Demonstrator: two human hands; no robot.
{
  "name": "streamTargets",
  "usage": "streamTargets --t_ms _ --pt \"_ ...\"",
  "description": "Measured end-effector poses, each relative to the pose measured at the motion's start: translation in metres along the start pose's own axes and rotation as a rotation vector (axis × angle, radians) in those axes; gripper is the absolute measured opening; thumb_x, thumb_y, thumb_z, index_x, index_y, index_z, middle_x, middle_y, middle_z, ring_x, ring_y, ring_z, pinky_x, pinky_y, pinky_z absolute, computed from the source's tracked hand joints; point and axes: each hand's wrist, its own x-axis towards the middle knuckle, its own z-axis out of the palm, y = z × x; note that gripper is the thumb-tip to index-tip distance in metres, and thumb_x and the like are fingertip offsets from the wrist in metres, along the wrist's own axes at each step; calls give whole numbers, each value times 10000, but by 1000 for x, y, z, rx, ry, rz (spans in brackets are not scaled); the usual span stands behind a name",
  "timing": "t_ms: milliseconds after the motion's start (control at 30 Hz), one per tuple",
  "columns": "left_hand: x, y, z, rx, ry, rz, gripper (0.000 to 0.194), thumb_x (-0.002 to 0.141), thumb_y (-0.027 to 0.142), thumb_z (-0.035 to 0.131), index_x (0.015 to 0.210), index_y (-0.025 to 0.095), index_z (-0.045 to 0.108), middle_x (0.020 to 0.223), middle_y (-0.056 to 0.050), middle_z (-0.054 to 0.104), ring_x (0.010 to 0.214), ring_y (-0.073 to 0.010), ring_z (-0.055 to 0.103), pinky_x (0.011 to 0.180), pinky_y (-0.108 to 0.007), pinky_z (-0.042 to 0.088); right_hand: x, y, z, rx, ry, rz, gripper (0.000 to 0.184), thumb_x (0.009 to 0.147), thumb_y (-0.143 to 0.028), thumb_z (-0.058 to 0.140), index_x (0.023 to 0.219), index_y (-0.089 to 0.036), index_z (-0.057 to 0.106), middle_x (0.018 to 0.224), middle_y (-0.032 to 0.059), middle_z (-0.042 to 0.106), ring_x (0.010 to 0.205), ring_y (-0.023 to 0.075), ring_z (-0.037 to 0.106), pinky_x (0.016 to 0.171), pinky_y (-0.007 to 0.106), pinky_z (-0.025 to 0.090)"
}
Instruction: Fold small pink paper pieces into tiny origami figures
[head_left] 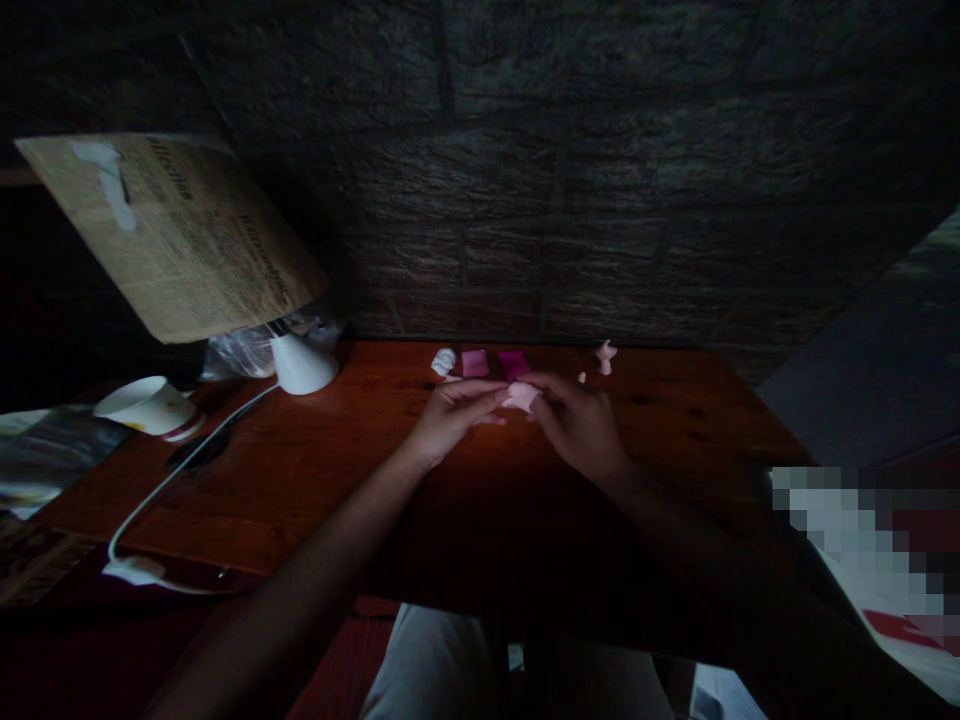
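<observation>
Between my two hands, above the wooden table, is a pale pink lump of modelling clay [522, 397]. The fingers of my left hand [456, 412] pinch its left side. My right hand [583, 420] grips it from the right, with the thumb in front. Just behind the hands lie a white lump [443, 362], a pink square block [474, 363] and a magenta square block [514, 364]. Farther right stands a small pale pink shaped figure [605, 357], with a tiny pink piece [582, 378] beside it.
On the left, a lamp [304, 365] with a newspaper-print shade [187, 240] stands on the table [300, 480]. Its white cord [180, 470] runs over the front edge. A paper cup [150, 405] and plastic bags [60, 450] are farther left. A dark brick wall [495, 200] rises behind.
</observation>
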Motion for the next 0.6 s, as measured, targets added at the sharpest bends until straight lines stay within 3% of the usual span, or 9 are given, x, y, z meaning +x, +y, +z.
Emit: streamTargets --t_ms 233,600 --pt "-1 -1 -1 27 0 22 272 745 360 875 962 203 833 1060 -89 809 926 -207 757 796 -332 649 2 1 0 -19 -15 -2 354 907 -175 519 1130 -282 772 1099 32 805 972 229 765 894 388 581" --pt "0 -1 -2 2 -11 29 265 761 343 867 988 212 828 1047 -75 810 939 -202 757 783 -306 651 2 -2 -6 -53 -84 -48 387 936 -226 504 1237 -275 742 1151 60 789 901 220 757 829 387 584"
